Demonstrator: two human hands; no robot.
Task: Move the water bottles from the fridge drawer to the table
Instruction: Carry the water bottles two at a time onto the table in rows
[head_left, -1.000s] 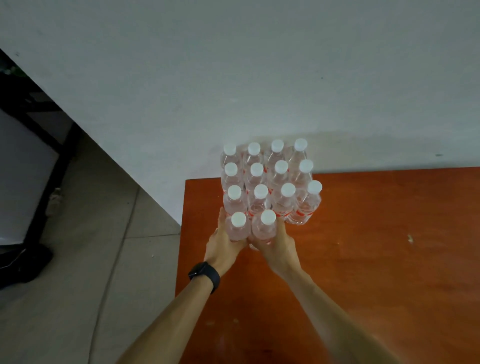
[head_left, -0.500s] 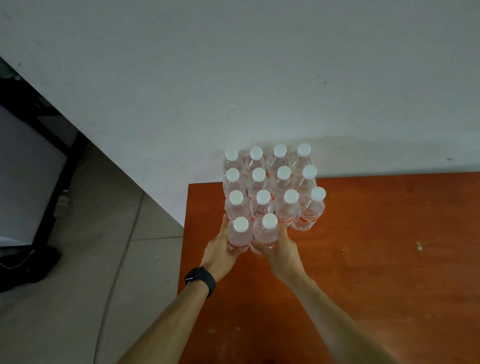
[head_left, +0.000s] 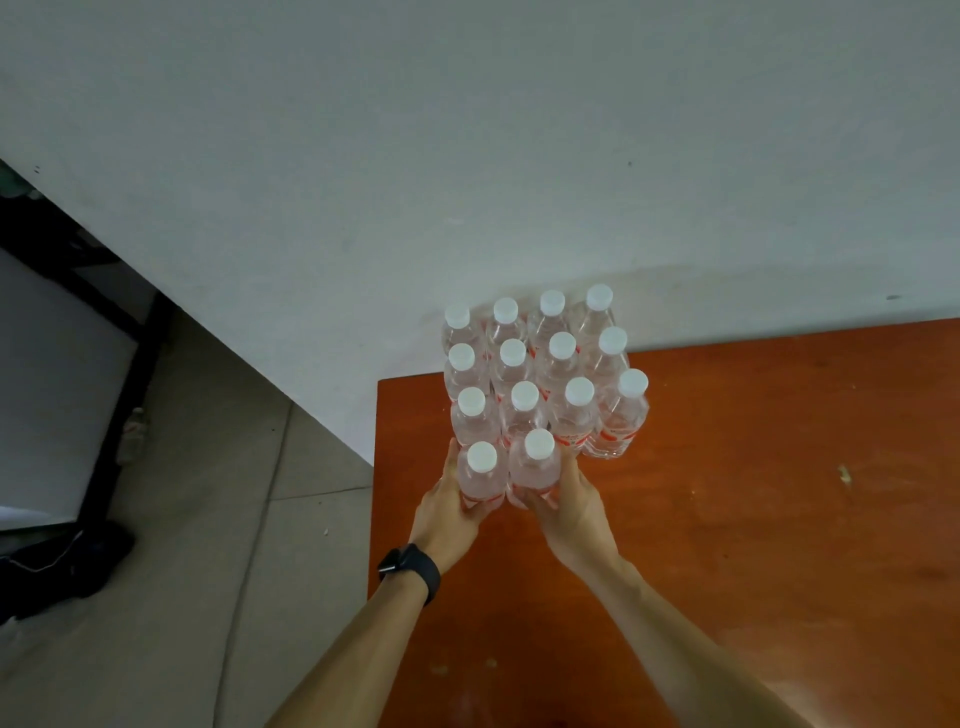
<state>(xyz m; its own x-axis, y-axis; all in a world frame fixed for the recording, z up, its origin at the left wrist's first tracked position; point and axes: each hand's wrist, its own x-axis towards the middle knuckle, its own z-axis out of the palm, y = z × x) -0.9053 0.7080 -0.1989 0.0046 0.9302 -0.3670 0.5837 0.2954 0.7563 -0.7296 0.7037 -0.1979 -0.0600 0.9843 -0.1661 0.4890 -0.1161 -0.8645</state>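
Plastic bottles (head_left: 481, 474) gripped in our left hand (head_left: 448, 514) and right hand (head_left: 577, 512) could topple the far rows (head_left: 558, 364) if shoved.

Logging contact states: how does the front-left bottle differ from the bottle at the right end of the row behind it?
The front-left bottle is gripped by the left hand; the right-end bottle has no hand on it. The front-left bottle shares its row with the front-right bottle, gripped by the right hand; the right-end bottle closes a row of four. Both are clear, white-capped and upright.
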